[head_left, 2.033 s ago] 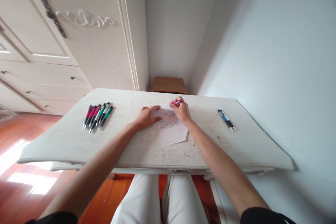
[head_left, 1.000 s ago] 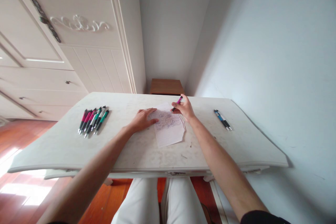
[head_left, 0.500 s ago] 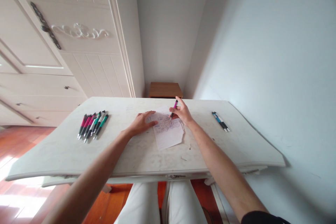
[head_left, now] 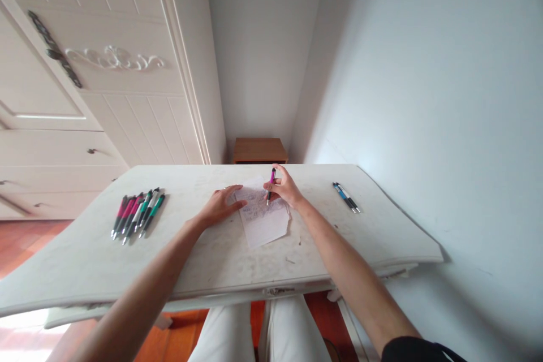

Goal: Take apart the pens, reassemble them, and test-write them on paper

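A pink and black pen (head_left: 272, 179) is pinched in my right hand (head_left: 285, 188), its tip down at the paper. The sheet of paper (head_left: 263, 229) lies on the table, its upper part covered in dark scribbles and its lower part blank. My left hand (head_left: 223, 205) rests at the sheet's left edge with the fingers stretched out and the thumb on the paper. To the left lies a bunch of pink, green and white pens (head_left: 138, 214). Two more pens (head_left: 345, 198), one blue and one white, lie side by side on the right.
The white table (head_left: 203, 271) has a worn top and stands against a pale wall (head_left: 403, 96) on the right. Behind it is a small wooden cabinet (head_left: 259, 150). A white wardrobe (head_left: 139, 119) stands at the left.
The whole view has shifted, so most things sit further left and slightly lower. My right hand has turned the pen more upright over the paper. My left hand stays on the sheet.
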`<state>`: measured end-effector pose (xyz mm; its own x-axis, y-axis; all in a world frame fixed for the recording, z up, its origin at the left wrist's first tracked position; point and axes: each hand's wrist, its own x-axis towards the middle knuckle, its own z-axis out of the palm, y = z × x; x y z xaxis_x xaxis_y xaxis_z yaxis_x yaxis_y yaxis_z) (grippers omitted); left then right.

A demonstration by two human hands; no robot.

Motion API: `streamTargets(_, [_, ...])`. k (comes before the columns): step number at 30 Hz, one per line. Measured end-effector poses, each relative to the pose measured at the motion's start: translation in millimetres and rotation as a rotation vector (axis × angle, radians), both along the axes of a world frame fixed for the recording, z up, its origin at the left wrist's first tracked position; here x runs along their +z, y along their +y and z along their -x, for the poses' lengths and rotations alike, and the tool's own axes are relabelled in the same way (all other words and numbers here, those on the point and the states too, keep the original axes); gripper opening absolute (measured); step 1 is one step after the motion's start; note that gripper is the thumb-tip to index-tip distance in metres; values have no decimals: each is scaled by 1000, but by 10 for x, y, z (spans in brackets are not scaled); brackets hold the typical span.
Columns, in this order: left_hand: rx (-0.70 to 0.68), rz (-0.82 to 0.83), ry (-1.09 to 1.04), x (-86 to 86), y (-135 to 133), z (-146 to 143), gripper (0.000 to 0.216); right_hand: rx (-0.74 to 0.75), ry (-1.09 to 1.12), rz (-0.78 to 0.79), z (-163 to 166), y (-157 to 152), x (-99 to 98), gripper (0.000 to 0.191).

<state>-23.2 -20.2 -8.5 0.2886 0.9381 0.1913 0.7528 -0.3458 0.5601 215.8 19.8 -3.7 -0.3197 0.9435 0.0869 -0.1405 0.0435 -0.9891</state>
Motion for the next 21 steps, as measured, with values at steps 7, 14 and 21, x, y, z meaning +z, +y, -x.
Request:
streamTargets(7, [-48,-27,17,-14,24,25,61,0,33,26,-31,-1,16,113])
streamTargets(14, [-40,-108,83,-126,126,83,69,72,-24,14,-38,-84,146,104])
streamTargets(21, [-48,-175,176,-210,174,107,54,-58,-134,-88,-254,-277,309,76])
